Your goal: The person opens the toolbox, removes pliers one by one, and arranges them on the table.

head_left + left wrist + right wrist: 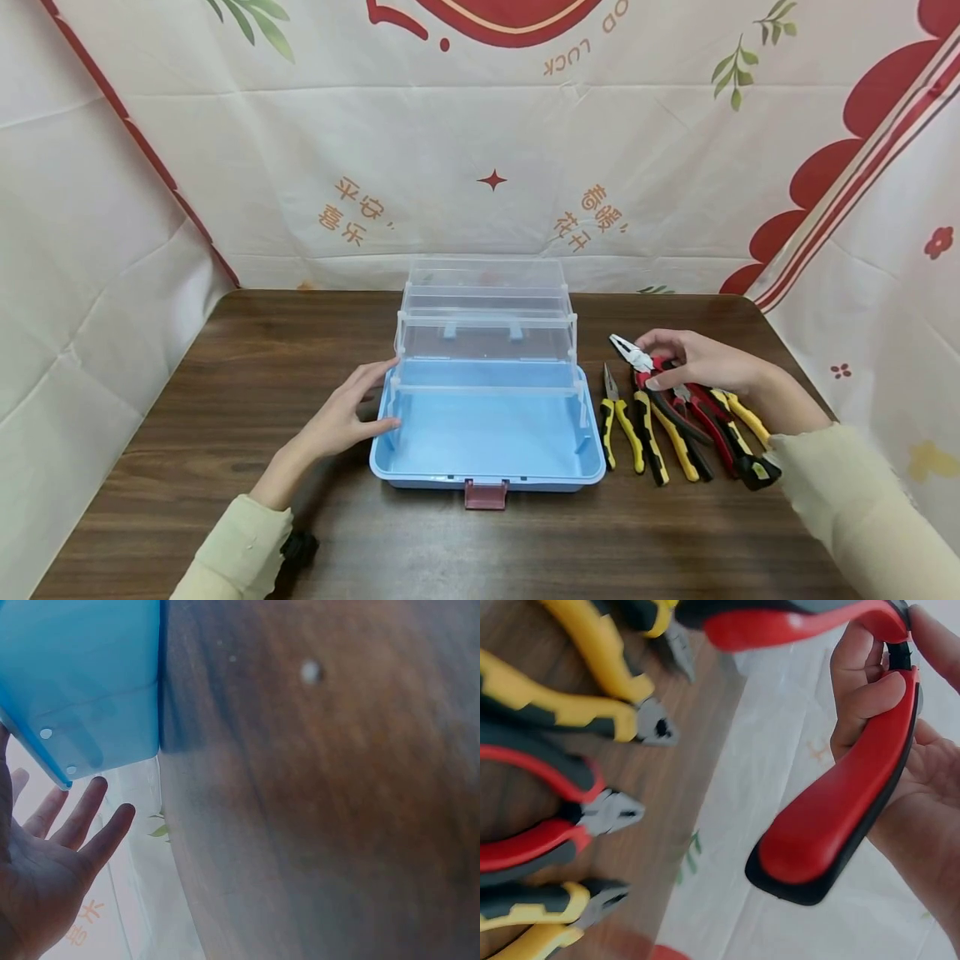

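Observation:
A light blue toolbox point(480, 429) stands unfolded on the table, its clear trays point(487, 337) raised at the back. My left hand point(341, 417) is at its left rim, thumb and fingers spread and fairly straight; the left wrist view shows the palm and fingers beside the box wall point(112, 720). Over the tools to the right, my right hand point(701, 362) grips red-and-black pliers point(825, 802) by the handles, lifted off the table, with the silver nose pointing toward the back left. Below them lie red-and-black cutting pliers point(611, 812).
Yellow-and-black needle-nose pliers point(617, 417) lie close to the box's right side. More yellow-and-black pliers point(678, 442) spread to the right. A pink latch point(485, 495) sticks out at the box's front. A printed cloth point(480, 133) hangs behind the table point(420, 554).

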`<control>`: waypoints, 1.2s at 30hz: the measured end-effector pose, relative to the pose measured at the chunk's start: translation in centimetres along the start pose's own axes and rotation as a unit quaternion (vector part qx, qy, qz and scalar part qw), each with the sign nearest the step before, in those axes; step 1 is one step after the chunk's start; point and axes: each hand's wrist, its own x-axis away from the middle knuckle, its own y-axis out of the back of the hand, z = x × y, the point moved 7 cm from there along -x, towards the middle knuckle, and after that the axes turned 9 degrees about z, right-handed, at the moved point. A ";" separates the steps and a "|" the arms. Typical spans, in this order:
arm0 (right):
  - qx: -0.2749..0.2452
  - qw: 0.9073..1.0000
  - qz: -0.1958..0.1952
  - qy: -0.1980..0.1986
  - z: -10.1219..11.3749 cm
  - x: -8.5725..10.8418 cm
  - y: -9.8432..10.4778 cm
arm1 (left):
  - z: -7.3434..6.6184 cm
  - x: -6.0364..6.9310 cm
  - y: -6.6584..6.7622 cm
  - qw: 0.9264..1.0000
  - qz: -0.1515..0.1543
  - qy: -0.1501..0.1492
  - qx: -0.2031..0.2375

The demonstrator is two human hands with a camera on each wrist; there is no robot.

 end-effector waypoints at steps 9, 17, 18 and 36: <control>-0.033 0.999 -0.033 0.008 -2.9 3.0 1.6 | 0.0 0.1 -0.1 1.000 0.003 0.001 0.002; 0.028 0.992 -0.112 -0.045 -5.1 6.4 4.4 | 0.1 0.1 0.0 1.000 0.001 0.004 0.000; 0.031 0.991 -0.119 -0.057 -5.6 6.8 4.7 | 0.1 0.1 0.0 1.000 0.001 0.005 0.000; -0.052 0.982 -0.132 -0.125 -13.2 11.4 7.3 | -0.1 0.0 -0.1 1.000 0.002 0.008 0.004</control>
